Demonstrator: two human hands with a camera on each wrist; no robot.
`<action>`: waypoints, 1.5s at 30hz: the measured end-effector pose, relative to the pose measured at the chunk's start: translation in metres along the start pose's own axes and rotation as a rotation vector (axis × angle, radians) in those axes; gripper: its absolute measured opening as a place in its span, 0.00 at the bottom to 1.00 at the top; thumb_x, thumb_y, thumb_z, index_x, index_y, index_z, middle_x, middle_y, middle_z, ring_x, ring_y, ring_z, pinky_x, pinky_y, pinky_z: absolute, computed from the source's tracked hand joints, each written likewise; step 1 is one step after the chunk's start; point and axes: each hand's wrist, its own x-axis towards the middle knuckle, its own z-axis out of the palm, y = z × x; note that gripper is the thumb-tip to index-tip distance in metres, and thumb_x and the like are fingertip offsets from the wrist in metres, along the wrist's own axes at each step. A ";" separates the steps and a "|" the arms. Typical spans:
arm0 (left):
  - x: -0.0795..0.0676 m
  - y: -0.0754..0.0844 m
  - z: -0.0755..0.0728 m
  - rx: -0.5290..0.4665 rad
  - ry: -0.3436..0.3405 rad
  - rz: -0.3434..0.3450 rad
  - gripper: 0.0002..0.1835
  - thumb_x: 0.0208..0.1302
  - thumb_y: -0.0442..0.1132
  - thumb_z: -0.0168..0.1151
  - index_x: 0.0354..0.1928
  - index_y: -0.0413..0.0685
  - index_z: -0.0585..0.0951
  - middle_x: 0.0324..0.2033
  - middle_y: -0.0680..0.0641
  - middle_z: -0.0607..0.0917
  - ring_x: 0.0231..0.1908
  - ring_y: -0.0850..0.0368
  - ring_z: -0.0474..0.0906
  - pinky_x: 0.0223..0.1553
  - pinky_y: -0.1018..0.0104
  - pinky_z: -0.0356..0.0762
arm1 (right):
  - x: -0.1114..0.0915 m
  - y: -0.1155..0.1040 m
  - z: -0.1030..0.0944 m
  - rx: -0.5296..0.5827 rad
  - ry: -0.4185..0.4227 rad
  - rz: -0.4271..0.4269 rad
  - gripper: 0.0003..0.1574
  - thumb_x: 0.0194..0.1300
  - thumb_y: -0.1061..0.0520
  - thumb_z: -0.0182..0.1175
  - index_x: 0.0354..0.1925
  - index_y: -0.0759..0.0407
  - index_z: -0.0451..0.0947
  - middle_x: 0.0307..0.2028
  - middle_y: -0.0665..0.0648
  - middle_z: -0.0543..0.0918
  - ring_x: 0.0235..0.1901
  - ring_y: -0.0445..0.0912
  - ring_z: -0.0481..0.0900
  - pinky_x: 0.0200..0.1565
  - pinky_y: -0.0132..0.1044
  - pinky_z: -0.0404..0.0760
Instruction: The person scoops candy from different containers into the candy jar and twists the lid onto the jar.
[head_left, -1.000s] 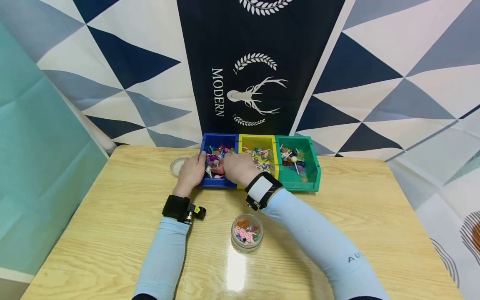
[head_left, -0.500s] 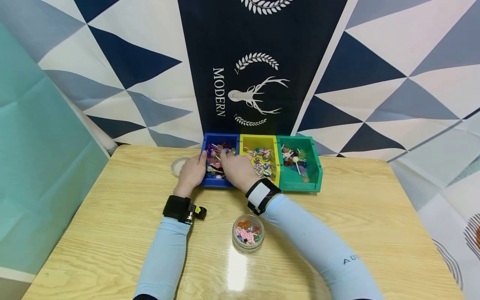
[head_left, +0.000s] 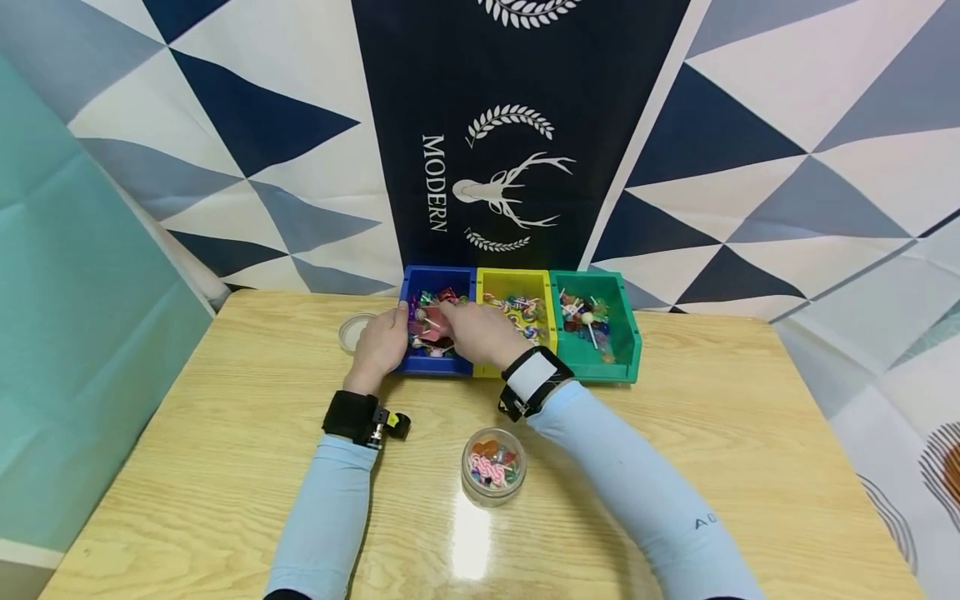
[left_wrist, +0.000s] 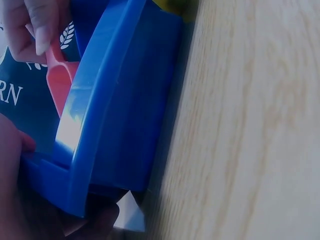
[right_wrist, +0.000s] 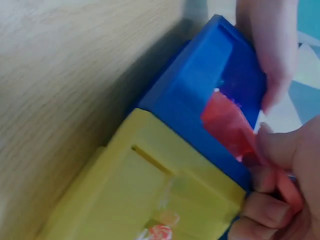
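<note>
This looked like an indoor corner fitted out for recording, since creased, printed wall covering (head_left: 495, 92) rose beyond both hands, with triangles, a deer's head (head_left: 468, 191) and the word MODERN (head_left: 434, 184) turned sideways. A wrinkled teal sheet (head_left: 82, 292) hung well to the left of the left hand (head_left: 381, 343), a wood-grain counter (head_left: 420, 533) spread nearer the wearer than the right hand (head_left: 483, 333), and camera gear (head_left: 393, 425) was strapped just behind the left hand; whether home or studio could not be told.

The scoop (right_wrist: 225, 121) is pink; the left bin (head_left: 435, 365) is blue, the middle bin (head_left: 513, 285) is yellow, and the right bin (head_left: 597, 372) green.
</note>
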 end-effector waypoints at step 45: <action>0.001 0.001 0.002 -0.003 0.016 -0.007 0.37 0.80 0.58 0.26 0.56 0.39 0.80 0.54 0.36 0.81 0.55 0.37 0.77 0.56 0.42 0.71 | -0.001 0.007 -0.012 -0.130 0.420 0.131 0.25 0.71 0.49 0.58 0.17 0.52 0.71 0.15 0.51 0.72 0.15 0.48 0.72 0.15 0.40 0.68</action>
